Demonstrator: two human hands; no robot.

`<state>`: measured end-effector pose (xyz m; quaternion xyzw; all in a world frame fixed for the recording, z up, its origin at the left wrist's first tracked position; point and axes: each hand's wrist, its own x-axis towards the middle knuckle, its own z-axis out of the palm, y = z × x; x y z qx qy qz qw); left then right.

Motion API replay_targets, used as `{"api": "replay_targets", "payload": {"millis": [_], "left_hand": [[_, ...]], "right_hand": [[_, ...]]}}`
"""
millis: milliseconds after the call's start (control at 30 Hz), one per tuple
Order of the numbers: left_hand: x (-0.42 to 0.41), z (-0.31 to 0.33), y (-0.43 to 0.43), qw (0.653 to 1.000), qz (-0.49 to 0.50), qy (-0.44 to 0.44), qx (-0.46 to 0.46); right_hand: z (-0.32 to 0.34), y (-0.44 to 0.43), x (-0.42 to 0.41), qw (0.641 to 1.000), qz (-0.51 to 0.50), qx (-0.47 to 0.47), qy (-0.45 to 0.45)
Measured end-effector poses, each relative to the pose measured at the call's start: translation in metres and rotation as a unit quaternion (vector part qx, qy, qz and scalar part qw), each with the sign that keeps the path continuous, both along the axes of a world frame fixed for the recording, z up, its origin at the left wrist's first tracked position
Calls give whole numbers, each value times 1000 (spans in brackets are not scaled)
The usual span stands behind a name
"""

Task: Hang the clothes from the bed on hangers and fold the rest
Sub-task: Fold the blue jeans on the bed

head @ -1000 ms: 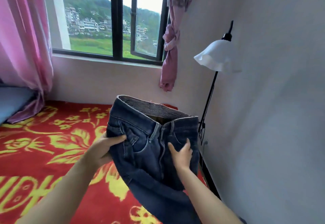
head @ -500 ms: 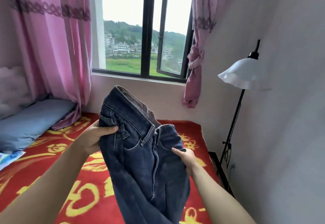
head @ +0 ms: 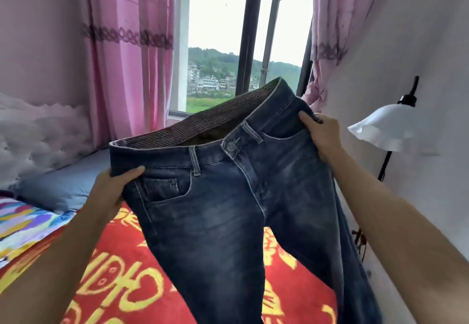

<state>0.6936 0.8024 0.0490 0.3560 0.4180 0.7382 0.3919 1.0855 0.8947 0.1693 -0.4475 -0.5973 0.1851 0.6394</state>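
Left hand [head: 109, 191], right hand [head: 323, 137] now apart, jeans [head: 228, 209] spread wide

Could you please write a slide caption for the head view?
Left hand and right hand hold jeans by the waistband over a red bedspread.

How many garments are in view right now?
1: the jeans, held by the waistband in left hand and right hand over the bed. The multicoloured cloth at far left may be another; the jeans may hide more.
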Motion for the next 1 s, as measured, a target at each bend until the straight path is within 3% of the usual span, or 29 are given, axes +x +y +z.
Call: {"api": "replay_targets", "payload": {"millis": [67, 267, 433, 567, 800, 1000], "left_hand": [[5, 1, -6, 1000, 25, 13, 12], [12, -35, -23, 996, 37, 60, -48], [9, -95, -36, 992, 15, 42, -117], [-11, -141, -43, 985, 14, 21, -170], [-123, -183, -34, 982, 56, -14, -181], [-283, -218, -26, 961, 121, -121, -218]], "right_hand": [[-11, 1, 8, 999, -25, -21, -40], [-92, 14, 17, 991, -60, -115, -32], [-174, 21, -2, 966, -62, -242, -67], [-224, 9, -34, 952, -76, -291, -61], [-229, 28, -175, 956, -98, -270, -65], [-233, 74, -383, 948, -97, -290, -89]]}}
